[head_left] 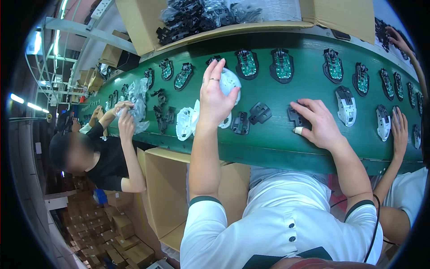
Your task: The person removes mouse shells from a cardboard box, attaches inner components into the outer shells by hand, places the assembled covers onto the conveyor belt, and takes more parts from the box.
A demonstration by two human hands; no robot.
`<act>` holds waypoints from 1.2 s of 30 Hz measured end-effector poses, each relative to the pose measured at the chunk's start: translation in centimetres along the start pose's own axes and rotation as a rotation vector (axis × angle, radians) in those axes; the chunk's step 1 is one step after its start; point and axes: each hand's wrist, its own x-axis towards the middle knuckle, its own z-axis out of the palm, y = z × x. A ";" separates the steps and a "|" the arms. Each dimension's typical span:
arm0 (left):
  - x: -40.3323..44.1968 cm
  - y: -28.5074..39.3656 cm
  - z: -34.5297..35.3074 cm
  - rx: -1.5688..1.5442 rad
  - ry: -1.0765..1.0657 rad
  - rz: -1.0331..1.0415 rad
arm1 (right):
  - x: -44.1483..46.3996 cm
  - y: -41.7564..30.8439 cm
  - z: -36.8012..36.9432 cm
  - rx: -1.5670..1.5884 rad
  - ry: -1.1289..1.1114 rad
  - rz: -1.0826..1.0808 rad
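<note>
Tube lights (34,106) glowed white at the far left, where the nearest ones flared slightly. The counter (277,140) was fairly evenly lit, with a pale sheen toward its left end, and the white shirt (268,219) looked bright. The stacked boxes (96,224) sat in dimmer light. The wide lens bowed the counter's edge (black swallowed all four corners), and a blur covered one person's head (71,150). The left hand (215,96) and right hand (320,125) looked reasonably sharp.

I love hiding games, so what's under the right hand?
A black part peeks out, with green table around it. The right hand covers the rest, so its whole shape, or anything else under there, can't be seen.
</note>
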 end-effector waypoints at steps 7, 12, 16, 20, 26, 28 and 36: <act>-0.4 -1.1 2.4 -0.622 0.028 -0.095 | 0.1 0.0 1.0 -0.120 0.068 -0.080; -1.1 1.8 2.7 -0.957 0.048 -0.116 | 0.2 0.2 1.4 0.080 0.163 -0.049; -1.7 2.1 4.5 -0.524 0.134 0.034 | 0.4 0.4 2.1 0.253 0.242 -0.054; -2.6 3.8 3.9 -0.857 0.049 -0.078 | 0.1 0.4 2.8 0.455 0.225 -0.006; -3.4 5.5 4.2 -1.323 -0.119 -0.126 | 0.2 1.2 5.2 0.851 0.290 -0.011; -3.7 6.3 4.5 -1.462 -0.163 -0.186 | 0.2 1.7 5.1 0.918 0.276 0.029; -4.3 6.0 7.0 -1.381 -0.147 -0.226 | 0.6 4.8 5.3 1.095 0.342 0.119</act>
